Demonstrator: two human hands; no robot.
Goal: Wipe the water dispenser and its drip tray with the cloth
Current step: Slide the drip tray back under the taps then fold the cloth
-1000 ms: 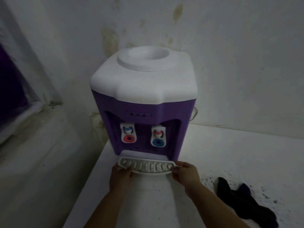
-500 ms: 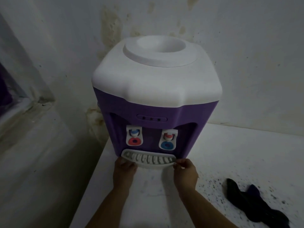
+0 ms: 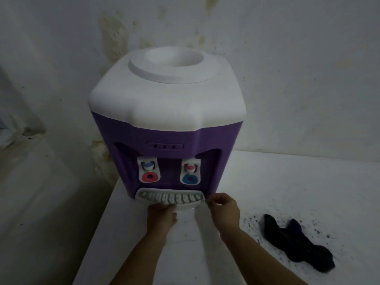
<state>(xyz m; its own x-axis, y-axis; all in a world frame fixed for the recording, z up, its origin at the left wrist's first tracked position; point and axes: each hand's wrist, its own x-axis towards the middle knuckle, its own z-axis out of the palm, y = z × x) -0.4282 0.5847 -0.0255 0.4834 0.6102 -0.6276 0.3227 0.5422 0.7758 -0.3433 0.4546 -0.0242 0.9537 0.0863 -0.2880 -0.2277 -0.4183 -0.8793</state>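
Observation:
A purple water dispenser [image 3: 164,138] with a white top stands on a white counter [image 3: 287,188] against the wall. Its grey slotted drip tray [image 3: 162,196] sits in the slot at the base, under the two taps. My left hand [image 3: 162,217] is in front of the tray's middle, fingertips touching its front rim. My right hand [image 3: 224,208] is at the tray's right end, with thumb and curled fingers pinching that corner. The dark cloth [image 3: 296,243] lies crumpled on the counter to the right, apart from both hands.
Dark specks are scattered on the counter around the cloth. The stained wall [image 3: 287,79] runs close behind the dispenser. The counter's left edge [image 3: 107,212] drops off just left of the dispenser.
The drip tray has gone back into the dispenser's base. My left hand slid from the tray's left end to its front middle. The view moved closer.

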